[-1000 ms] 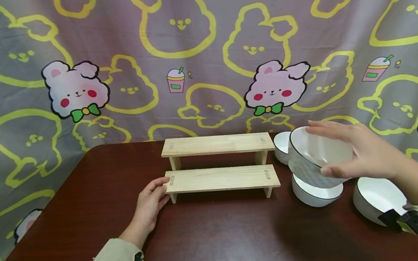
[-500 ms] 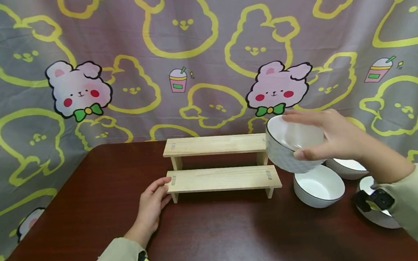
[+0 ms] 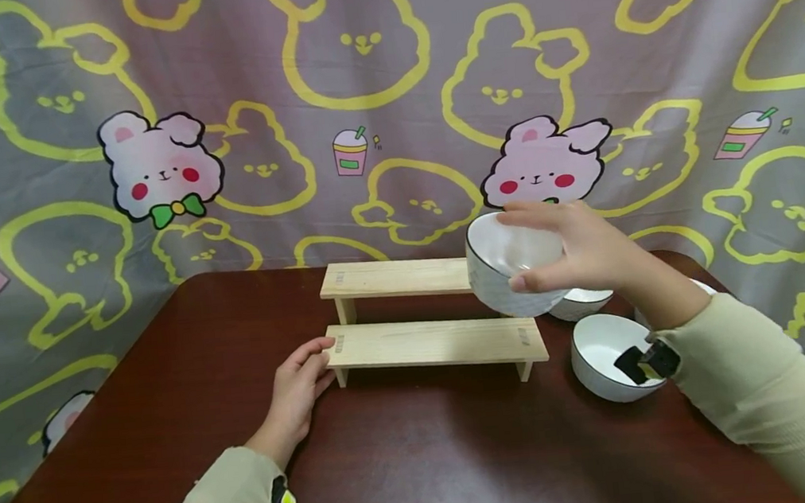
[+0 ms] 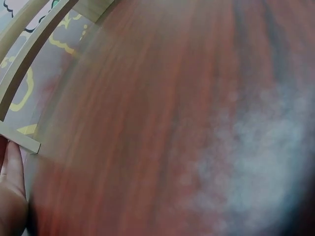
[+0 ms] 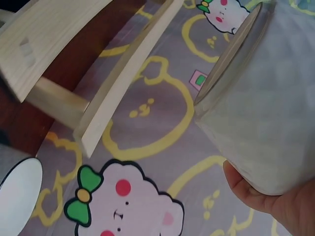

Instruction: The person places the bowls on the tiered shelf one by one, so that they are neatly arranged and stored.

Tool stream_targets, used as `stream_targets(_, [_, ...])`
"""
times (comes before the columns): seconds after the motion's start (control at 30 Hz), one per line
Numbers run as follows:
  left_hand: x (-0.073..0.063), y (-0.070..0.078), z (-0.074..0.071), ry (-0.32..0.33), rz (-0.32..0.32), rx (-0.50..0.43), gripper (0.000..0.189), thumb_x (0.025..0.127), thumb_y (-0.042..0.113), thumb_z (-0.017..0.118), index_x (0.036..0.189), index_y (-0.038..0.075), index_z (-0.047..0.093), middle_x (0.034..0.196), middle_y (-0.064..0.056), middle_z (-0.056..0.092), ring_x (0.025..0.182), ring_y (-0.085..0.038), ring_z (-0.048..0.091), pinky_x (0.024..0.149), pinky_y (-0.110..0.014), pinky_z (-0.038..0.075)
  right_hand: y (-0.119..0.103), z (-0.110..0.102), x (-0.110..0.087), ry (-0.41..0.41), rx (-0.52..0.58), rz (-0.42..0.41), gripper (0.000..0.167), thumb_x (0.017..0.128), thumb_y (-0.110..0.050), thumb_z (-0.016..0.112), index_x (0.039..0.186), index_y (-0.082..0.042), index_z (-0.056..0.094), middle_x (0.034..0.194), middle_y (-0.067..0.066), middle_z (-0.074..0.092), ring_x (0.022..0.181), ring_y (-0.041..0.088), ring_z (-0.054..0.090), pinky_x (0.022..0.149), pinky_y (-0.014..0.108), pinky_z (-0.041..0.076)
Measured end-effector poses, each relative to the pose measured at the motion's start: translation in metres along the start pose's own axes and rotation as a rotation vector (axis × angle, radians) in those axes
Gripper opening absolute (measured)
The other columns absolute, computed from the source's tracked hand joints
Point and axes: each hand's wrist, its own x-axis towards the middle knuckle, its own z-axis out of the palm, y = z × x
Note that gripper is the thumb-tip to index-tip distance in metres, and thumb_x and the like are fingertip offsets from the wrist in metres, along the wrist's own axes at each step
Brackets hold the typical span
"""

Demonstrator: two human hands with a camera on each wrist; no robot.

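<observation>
A two-step wooden display rack [image 3: 439, 342] stands on the table. My left hand [image 3: 296, 393] holds the left end of its lower step, index finger over the top; in the left wrist view, fingers [image 4: 14, 167] touch the end of a leg. My right hand [image 3: 589, 247] grips a white bowl [image 3: 495, 283] with a dark rim, thumb and fingers spread across the mouth. This bowl hangs tilted in the air, overlapping the right end of the upper step in the head view. Its faceted outer wall [image 5: 266, 113] fills the right of the right wrist view.
On the right, a white bowl [image 3: 590, 347] stands near the rack, with another bowl [image 3: 576, 306] behind it. The right forearm partly hides more bowls there. A patterned curtain [image 3: 249, 57] hangs behind the dark red-brown table [image 3: 406, 459].
My right hand has carried the bowl left and upward, from above the other bowls to the right end of the upper step. The left hand has kept its hold on the rack.
</observation>
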Motion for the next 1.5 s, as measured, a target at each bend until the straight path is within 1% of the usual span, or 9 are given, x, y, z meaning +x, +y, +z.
stream_targets(0.2, [-0.002, 0.002, 0.006, 0.046, 0.014, 0.010, 0.034, 0.088, 0.004, 0.043, 0.119, -0.002, 0.055, 0.131, -0.012, 0.046, 0.101, -0.010, 0.055, 0.081, -0.024, 0.046, -0.004, 0.016, 0.020, -0.007, 0.013, 0.005, 0.066, 0.067, -0.035, 0.070, 0.125, -0.005, 0.058, 0.131, 0.018, 0.052, 0.117, 0.033, 0.050, 0.080, 0.043, 0.046])
stream_targets(0.33, [-0.002, 0.002, 0.008, 0.068, 0.022, 0.010, 0.035, 0.088, 0.003, 0.041, 0.120, -0.003, 0.054, 0.131, -0.012, 0.047, 0.105, -0.014, 0.053, 0.078, -0.021, 0.046, -0.008, 0.027, 0.033, -0.026, 0.025, 0.017, 0.070, 0.066, -0.038, 0.070, 0.126, -0.004, 0.057, 0.133, 0.019, 0.050, 0.121, 0.035, 0.046, 0.086, 0.046, 0.044])
stream_targets(0.53, [-0.002, 0.001, 0.014, 0.093, 0.029, -0.005, 0.035, 0.087, 0.002, 0.042, 0.118, -0.004, 0.056, 0.130, -0.012, 0.049, 0.102, -0.013, 0.055, 0.074, -0.020, 0.047, -0.014, 0.042, 0.053, -0.055, 0.062, 0.037, 0.076, 0.064, -0.041, 0.071, 0.127, -0.003, 0.055, 0.136, 0.020, 0.046, 0.125, 0.037, 0.042, 0.089, 0.046, 0.044])
stream_targets(0.67, [-0.001, 0.000, 0.016, 0.094, 0.033, -0.006, 0.035, 0.087, 0.002, 0.042, 0.118, -0.004, 0.057, 0.129, -0.012, 0.050, 0.100, -0.012, 0.055, 0.074, -0.020, 0.047, -0.015, 0.053, 0.066, -0.066, 0.054, 0.051, 0.077, 0.063, -0.044, 0.071, 0.128, -0.005, 0.055, 0.137, 0.020, 0.045, 0.126, 0.037, 0.041, 0.089, 0.046, 0.044])
stream_targets(0.9, [-0.001, -0.001, 0.014, 0.117, 0.047, -0.008, 0.034, 0.087, 0.003, 0.042, 0.116, -0.003, 0.057, 0.127, -0.013, 0.052, 0.098, -0.010, 0.055, 0.073, -0.020, 0.047, -0.020, 0.068, 0.092, -0.081, 0.019, 0.072, 0.082, 0.061, -0.051, 0.067, 0.129, -0.006, 0.055, 0.139, 0.018, 0.044, 0.126, 0.040, 0.039, 0.098, 0.049, 0.037])
stream_targets(1.07, [-0.001, -0.002, 0.015, 0.125, 0.048, -0.011, 0.033, 0.087, 0.003, 0.042, 0.115, -0.003, 0.058, 0.126, -0.012, 0.052, 0.095, -0.008, 0.056, 0.073, -0.020, 0.047, -0.024, 0.078, 0.108, -0.086, 0.011, 0.092, 0.082, 0.060, -0.052, 0.067, 0.128, -0.006, 0.056, 0.137, 0.019, 0.045, 0.123, 0.042, 0.041, 0.095, 0.048, 0.039])
stream_targets(1.23, [-0.001, -0.003, 0.016, 0.140, 0.057, -0.031, 0.033, 0.086, 0.001, 0.042, 0.114, -0.005, 0.058, 0.122, -0.013, 0.054, 0.090, -0.005, 0.058, 0.072, -0.021, 0.047, -0.028, 0.089, 0.120, -0.089, 0.006, 0.102, 0.082, 0.061, -0.052, 0.068, 0.127, -0.005, 0.056, 0.134, 0.019, 0.048, 0.118, 0.036, 0.047, 0.090, 0.044, 0.043])
stream_targets(1.37, [0.000, -0.002, 0.017, 0.158, 0.071, -0.038, 0.033, 0.085, 0.001, 0.042, 0.113, -0.005, 0.059, 0.116, -0.014, 0.056, 0.084, -0.004, 0.059, 0.070, -0.021, 0.047, -0.030, 0.099, 0.130, -0.082, -0.004, 0.095, 0.080, 0.061, -0.053, 0.068, 0.125, -0.005, 0.058, 0.128, 0.016, 0.053, 0.106, 0.031, 0.053, 0.084, 0.040, 0.044])
stream_targets(1.5, [0.000, -0.001, 0.019, 0.162, 0.064, -0.029, 0.032, 0.086, 0.002, 0.041, 0.113, -0.004, 0.059, 0.120, -0.013, 0.055, 0.088, -0.006, 0.058, 0.072, -0.021, 0.047, -0.029, 0.109, 0.137, -0.073, 0.042, 0.109, 0.078, 0.061, -0.052, 0.070, 0.121, -0.004, 0.059, 0.118, 0.012, 0.059, 0.096, 0.025, 0.054, 0.077, 0.034, 0.046])
